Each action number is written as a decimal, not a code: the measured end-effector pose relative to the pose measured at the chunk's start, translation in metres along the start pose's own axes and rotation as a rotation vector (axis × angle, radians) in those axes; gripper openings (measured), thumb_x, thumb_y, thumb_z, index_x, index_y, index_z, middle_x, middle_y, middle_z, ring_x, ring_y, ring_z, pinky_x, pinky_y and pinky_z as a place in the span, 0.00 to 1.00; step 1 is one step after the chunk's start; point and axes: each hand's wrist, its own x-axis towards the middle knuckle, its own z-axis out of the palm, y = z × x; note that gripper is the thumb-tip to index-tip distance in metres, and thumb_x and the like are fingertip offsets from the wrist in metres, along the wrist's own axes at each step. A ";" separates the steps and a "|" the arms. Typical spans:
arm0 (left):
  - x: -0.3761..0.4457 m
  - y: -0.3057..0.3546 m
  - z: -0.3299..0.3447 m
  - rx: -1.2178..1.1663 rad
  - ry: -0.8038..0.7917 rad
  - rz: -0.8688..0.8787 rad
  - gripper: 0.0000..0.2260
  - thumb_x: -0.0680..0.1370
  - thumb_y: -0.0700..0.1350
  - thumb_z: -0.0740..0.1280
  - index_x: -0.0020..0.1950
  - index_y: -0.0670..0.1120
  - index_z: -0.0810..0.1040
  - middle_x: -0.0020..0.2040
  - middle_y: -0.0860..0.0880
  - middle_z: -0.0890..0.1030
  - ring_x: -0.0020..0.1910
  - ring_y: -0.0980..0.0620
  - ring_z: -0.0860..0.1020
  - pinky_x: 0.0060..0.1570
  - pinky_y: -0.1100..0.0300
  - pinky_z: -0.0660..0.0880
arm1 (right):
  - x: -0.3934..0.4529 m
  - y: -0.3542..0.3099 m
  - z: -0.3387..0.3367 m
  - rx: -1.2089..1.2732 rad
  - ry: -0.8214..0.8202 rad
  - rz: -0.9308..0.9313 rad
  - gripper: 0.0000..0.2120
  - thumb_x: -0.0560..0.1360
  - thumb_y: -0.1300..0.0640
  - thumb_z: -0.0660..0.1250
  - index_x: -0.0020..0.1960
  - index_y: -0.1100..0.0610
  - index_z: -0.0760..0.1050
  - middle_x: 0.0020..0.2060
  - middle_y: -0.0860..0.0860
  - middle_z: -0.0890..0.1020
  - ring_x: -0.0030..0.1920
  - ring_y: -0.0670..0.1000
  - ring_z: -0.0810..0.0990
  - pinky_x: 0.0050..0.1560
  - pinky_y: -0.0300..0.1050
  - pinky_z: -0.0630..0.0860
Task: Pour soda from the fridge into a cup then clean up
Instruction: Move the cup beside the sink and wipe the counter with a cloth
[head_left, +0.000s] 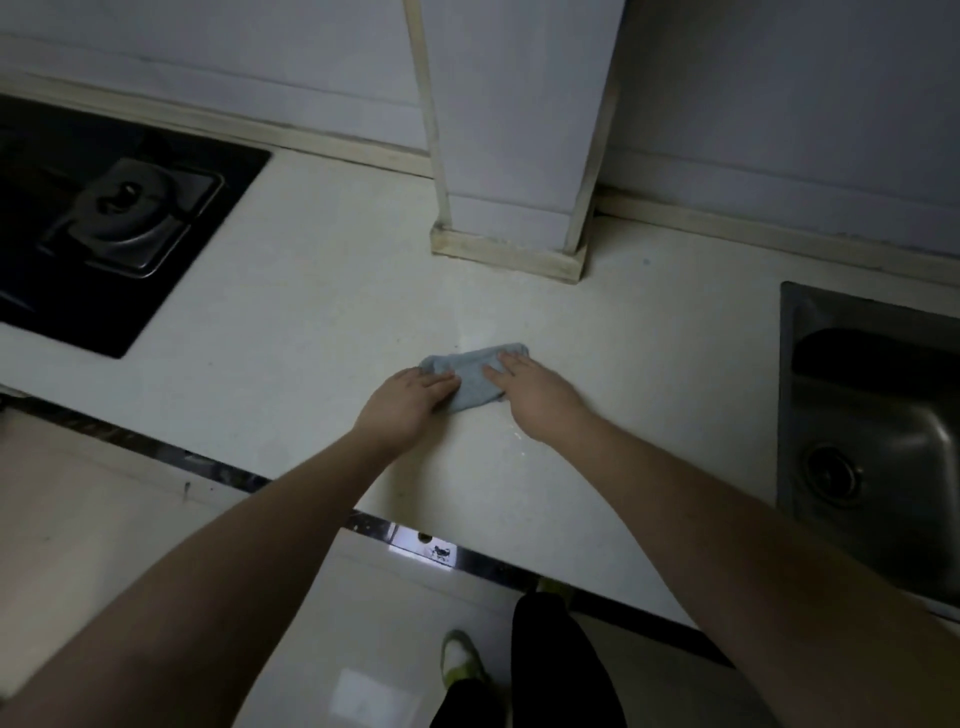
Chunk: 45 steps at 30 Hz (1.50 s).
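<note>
Left fingers: the fingers (441, 382) of the left hand (402, 402) lie straight and together, flat on the left part of the cloth, pressing it down; nothing is curled round it.
Right fingers: the fingers (506, 366) of the right hand (535, 397) lie straight too, spread slightly, flat on the right part of the cloth.
Cloth: a small light-blue cloth (475, 376), bunched into a rough rectangle, lies on the tabletop between and under the two hands, near the middle of the counter and in front of the pillar.
Tabletop: a pale cream tabletop (291, 312) with a dark metallic strip along its front edge; a faint wet sheen shows just beyond the cloth and a few small bright specks just beside the right wrist.
Stove: a black glass gas stove (104, 223) is set into the tabletop at the left, well apart from the cloth, with one burner in view.
Sink: a steel sink (872, 415) is sunk into the tabletop at the right, its drain visible.
Pillar: a white boxed pillar (514, 130) with cream trim stands on the tabletop against the wall.
Floor: pale floor (93, 519) below the counter edge, with dark trousers and a white-and-green shoe (460, 657).
</note>
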 end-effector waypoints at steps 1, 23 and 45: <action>-0.007 -0.002 0.004 0.009 0.009 0.008 0.18 0.81 0.41 0.60 0.71 0.46 0.72 0.70 0.45 0.74 0.69 0.42 0.71 0.70 0.53 0.63 | -0.003 0.000 0.003 0.001 0.005 -0.026 0.35 0.77 0.68 0.58 0.78 0.53 0.46 0.78 0.54 0.45 0.77 0.53 0.45 0.75 0.46 0.43; -0.050 0.072 0.029 0.188 0.015 0.365 0.14 0.73 0.44 0.55 0.45 0.42 0.80 0.35 0.45 0.79 0.34 0.43 0.78 0.30 0.55 0.77 | -0.043 -0.010 0.022 -0.121 0.095 0.060 0.22 0.82 0.53 0.51 0.76 0.53 0.59 0.73 0.56 0.65 0.71 0.57 0.65 0.70 0.50 0.62; 0.024 0.213 0.059 0.227 0.129 0.339 0.22 0.65 0.45 0.79 0.55 0.38 0.82 0.46 0.42 0.84 0.37 0.47 0.82 0.25 0.60 0.78 | -0.065 0.160 0.034 -0.231 0.204 -0.358 0.29 0.71 0.57 0.58 0.71 0.61 0.67 0.68 0.52 0.73 0.68 0.52 0.72 0.68 0.50 0.66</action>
